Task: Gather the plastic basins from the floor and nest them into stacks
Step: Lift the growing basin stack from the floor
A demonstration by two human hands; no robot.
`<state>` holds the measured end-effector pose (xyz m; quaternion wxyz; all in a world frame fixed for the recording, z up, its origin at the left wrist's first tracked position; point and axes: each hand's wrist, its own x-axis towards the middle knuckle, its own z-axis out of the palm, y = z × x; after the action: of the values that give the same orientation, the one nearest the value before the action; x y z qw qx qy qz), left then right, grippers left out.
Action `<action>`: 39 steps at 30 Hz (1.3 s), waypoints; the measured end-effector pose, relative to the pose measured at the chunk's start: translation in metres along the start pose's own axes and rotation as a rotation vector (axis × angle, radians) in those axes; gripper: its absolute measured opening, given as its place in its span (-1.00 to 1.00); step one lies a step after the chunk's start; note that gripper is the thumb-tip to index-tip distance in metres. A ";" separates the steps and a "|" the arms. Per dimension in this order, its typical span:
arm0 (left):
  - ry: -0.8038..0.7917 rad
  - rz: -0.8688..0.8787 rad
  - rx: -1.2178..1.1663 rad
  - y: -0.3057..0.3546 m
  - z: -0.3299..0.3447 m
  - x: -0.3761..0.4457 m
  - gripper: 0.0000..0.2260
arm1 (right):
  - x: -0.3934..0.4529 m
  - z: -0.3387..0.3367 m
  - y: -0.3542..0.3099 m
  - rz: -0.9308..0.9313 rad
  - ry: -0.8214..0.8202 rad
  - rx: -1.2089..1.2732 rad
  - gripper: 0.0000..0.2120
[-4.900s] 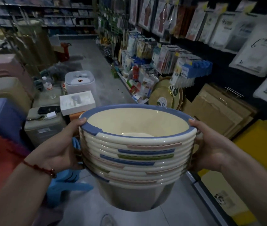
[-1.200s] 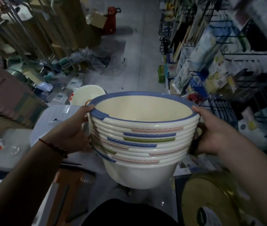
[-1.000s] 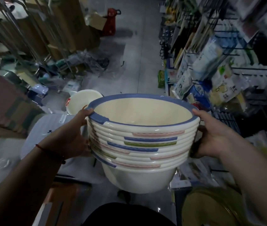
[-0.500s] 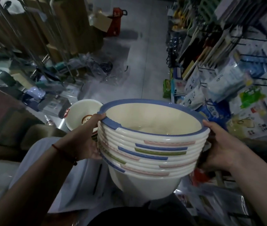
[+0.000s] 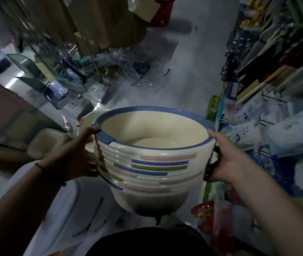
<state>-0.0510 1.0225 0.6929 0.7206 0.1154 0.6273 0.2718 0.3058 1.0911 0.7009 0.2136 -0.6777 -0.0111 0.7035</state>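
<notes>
- We have the stack of basins [image 5: 152, 159] up off the floor between both hands, in the middle of our view and slightly tilted toward us.
- Our left hand [image 5: 76, 156] is clamped on the rims at 9 o'clock, thumb hooked over the blue lip; our right hand [image 5: 226, 159] grips at 3 o'clock, thumb on the rim and fingers curled under the layered edges.
- What has changed: about five seconds ago we faced a wall of packaged goods and cardboard with this same stack. Since then we have turned and moved along the aisle floor [image 5: 158, 78], and the view has dipped in the last half second.
- The single cream basin [image 5: 89, 119] that stood clear at 10 o'clock a second ago now sits just behind the stack, half hidden by our left hand and the rim.
- We judge that this means we are closing on the next basin to gather, and the carried stack will either go into it or take it in.
- Containers: the stack holds many nested basins, cream with blue, pink and green rim bands; we cannot count them exactly. The top basin looks empty, its pale bottom showing.
- The loose basin's inside is mostly hidden, so we cannot tell what it holds.
- The shelves of packets [image 5: 276, 111] at 2 o'clock are blurred.
</notes>
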 end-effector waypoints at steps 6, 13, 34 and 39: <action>0.118 0.060 -0.198 0.012 0.011 0.011 -0.31 | 0.032 0.057 -0.084 -0.014 -0.016 -0.233 -0.54; 0.270 0.081 -0.417 0.019 -0.008 0.017 -0.59 | 0.065 0.153 -0.137 0.020 -0.086 -0.489 -0.58; 0.394 0.114 -0.748 0.098 -0.171 0.159 -0.62 | 0.225 0.426 -0.172 -0.030 -0.017 -0.782 -0.50; 0.467 0.137 -0.883 0.080 -0.206 0.204 -0.71 | 0.276 0.492 -0.155 -0.009 -0.077 -0.927 -0.55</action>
<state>-0.2568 1.1624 0.5236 0.5217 -0.2236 0.5878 0.5764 -0.1191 1.4543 0.5264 -0.1093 -0.6749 -0.3354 0.6481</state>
